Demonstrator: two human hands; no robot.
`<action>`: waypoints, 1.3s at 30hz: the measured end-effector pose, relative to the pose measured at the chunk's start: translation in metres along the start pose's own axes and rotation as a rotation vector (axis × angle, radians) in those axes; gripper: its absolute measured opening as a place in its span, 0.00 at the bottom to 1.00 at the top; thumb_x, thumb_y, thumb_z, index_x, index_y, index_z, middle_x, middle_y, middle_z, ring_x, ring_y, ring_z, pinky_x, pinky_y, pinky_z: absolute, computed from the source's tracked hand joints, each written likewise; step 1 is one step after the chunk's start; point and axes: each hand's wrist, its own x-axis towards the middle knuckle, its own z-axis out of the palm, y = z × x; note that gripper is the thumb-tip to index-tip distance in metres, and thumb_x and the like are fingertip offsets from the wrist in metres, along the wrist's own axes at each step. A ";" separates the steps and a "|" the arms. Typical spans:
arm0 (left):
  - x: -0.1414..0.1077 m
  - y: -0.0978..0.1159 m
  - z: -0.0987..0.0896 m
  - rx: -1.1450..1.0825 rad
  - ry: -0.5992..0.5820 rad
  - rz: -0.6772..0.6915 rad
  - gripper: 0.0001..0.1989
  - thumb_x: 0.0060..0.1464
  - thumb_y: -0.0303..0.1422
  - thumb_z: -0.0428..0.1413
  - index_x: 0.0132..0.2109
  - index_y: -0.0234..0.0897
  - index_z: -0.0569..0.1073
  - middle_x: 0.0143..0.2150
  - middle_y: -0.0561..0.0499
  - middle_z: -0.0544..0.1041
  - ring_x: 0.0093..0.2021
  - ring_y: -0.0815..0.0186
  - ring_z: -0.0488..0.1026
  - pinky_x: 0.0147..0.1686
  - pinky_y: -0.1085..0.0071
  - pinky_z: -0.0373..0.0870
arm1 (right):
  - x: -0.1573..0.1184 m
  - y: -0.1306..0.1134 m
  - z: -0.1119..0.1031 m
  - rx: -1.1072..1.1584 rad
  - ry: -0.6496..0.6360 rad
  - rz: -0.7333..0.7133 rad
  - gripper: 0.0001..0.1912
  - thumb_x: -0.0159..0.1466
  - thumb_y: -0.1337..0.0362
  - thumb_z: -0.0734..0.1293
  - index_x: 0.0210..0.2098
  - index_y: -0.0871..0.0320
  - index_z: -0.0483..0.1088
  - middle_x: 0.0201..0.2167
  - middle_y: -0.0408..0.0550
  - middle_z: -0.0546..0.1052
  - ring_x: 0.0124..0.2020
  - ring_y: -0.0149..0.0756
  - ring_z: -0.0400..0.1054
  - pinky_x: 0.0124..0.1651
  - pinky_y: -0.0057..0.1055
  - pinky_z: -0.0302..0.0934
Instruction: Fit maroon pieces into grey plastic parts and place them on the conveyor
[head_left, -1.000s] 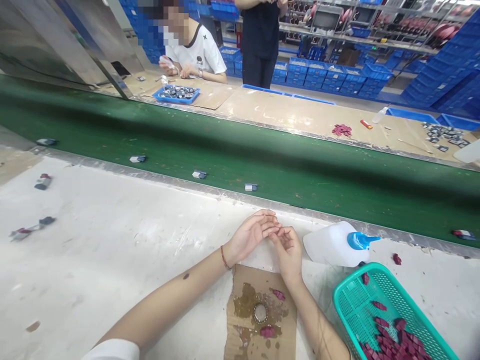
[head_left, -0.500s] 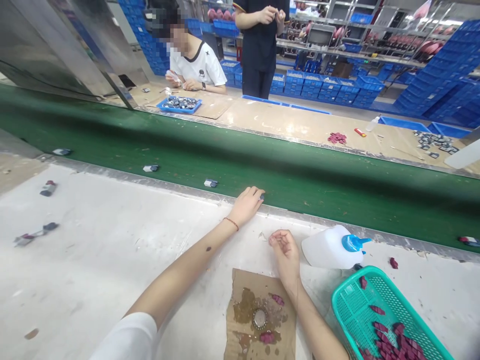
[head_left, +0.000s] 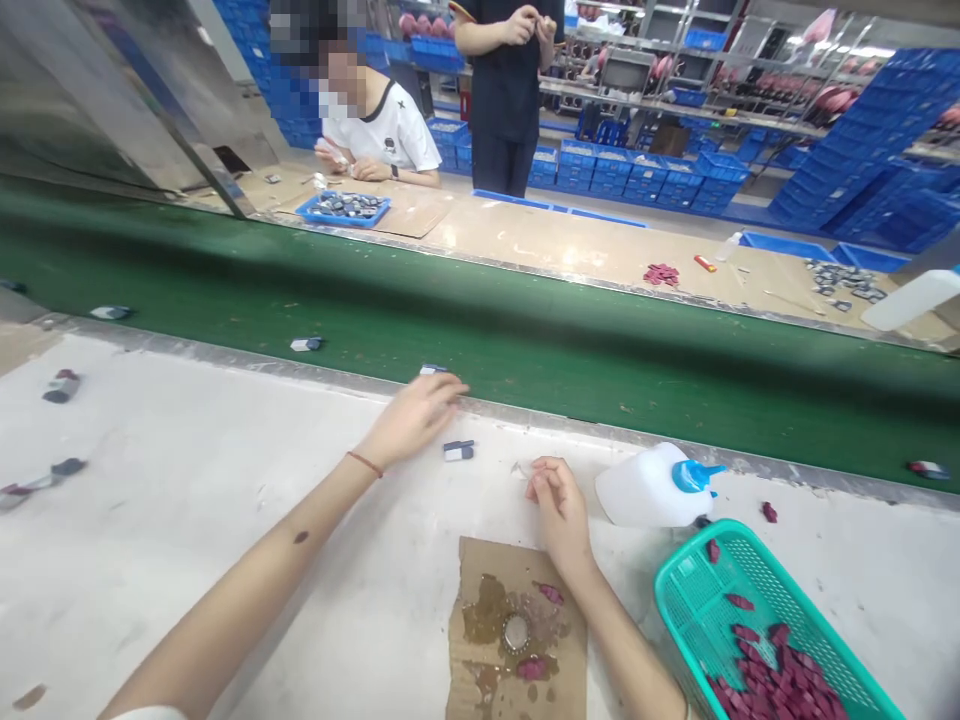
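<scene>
My left hand (head_left: 417, 414) reaches to the near edge of the green belt (head_left: 570, 345), fingers apart, beside a grey-and-white piece (head_left: 433, 370) on the belt. Another such piece (head_left: 459, 451) lies on the white table just right of that hand. My right hand (head_left: 559, 500) hovers over the table with its fingers curled together; whether they hold something small I cannot make out. Below it lies brown cardboard (head_left: 469, 575) with wet stains, a round metal cap (head_left: 517, 632) and dark red pieces (head_left: 533, 668).
A white bottle with a blue nozzle (head_left: 645, 487) stands right of my right hand. Near it is a green basket (head_left: 671, 620) of dark red pieces. Across the belt, one person sits by a blue tray (head_left: 343, 221) and another stands.
My left hand has moved left along the belt's edge. A grey-and-white piece now lies on the table where none lay before. My right hand has barely moved.
</scene>
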 end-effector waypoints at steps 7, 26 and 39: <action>0.019 -0.041 0.013 0.149 0.018 -0.203 0.23 0.59 0.35 0.42 0.55 0.32 0.71 0.52 0.36 0.73 0.52 0.46 0.69 0.53 0.50 0.65 | -0.061 -0.069 -0.053 -0.475 -0.144 -0.257 0.11 0.67 0.70 0.58 0.38 0.54 0.71 0.33 0.46 0.77 0.36 0.37 0.71 0.39 0.31 0.65; 0.035 0.015 0.003 -0.355 0.071 -0.518 0.15 0.56 0.37 0.43 0.39 0.36 0.72 0.37 0.42 0.75 0.41 0.53 0.72 0.44 0.58 0.68 | -0.126 -0.034 -0.194 -0.857 0.212 0.244 0.12 0.59 0.55 0.64 0.31 0.54 0.75 0.33 0.52 0.80 0.32 0.46 0.76 0.38 0.41 0.71; -0.060 0.119 0.006 -1.542 -0.294 -0.785 0.20 0.41 0.40 0.69 0.39 0.37 0.73 0.35 0.53 0.78 0.34 0.64 0.77 0.40 0.67 0.71 | -0.099 -0.057 -0.111 -0.260 0.170 0.120 0.12 0.57 0.53 0.73 0.29 0.55 0.80 0.29 0.52 0.82 0.30 0.44 0.78 0.33 0.34 0.74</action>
